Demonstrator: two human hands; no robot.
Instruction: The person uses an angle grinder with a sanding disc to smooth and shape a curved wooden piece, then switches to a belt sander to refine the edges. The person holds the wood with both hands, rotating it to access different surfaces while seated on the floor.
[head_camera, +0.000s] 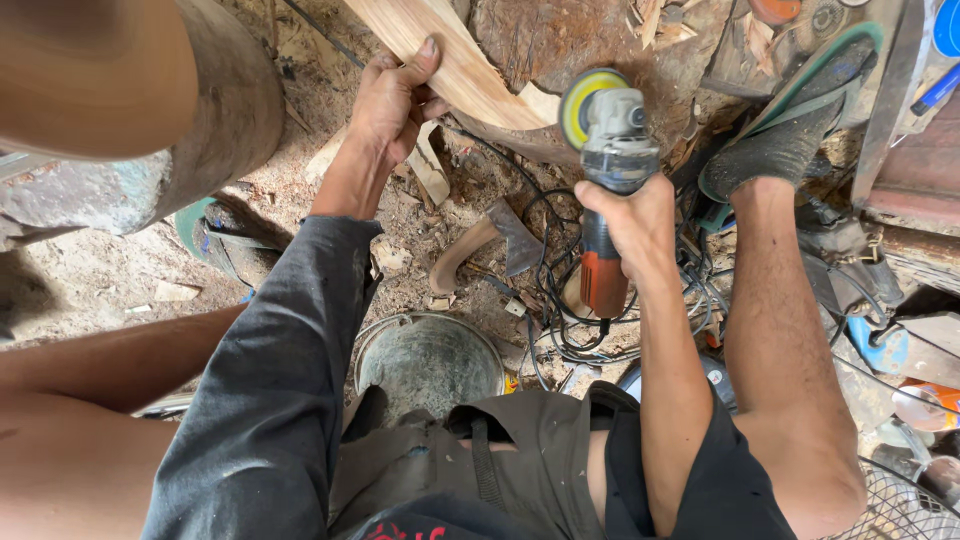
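Stump: big rough brown wood block (590, 40) at top centre, bark flaking, chips all around its foot.
Workpiece: long curved pale wooden plank (455, 70), smooth face up, lying across the stump from top centre down to the right; its lower tip ends just beside the grinder's disc.
Bucket: round grey metal bucket (430, 365) on the ground between the knees, dusty inside.
Grinder: grey-bodied angle grinder with orange rear handle and yellow-rimmed sanding disc (610, 165), held upright, disc uppermost and just beside the plank's lower end; contact cannot be told.
Cable: tangle of black power cord (560, 300) on the ground under the grinder.
Left hand: left hand (395, 100) on the plank's left edge, fingers pressed together and curled over the wood, thumb beneath.
Right hand: right hand (625, 225) wrapped around the grinder's body, fingers closed tight about it.
Foot: right foot in a dark sock on a green-edged sandal (790, 130), right of the grinder.
Axe: small hatchet with curved wooden handle and grey head (490, 245), flat on the sawdust below the stump.
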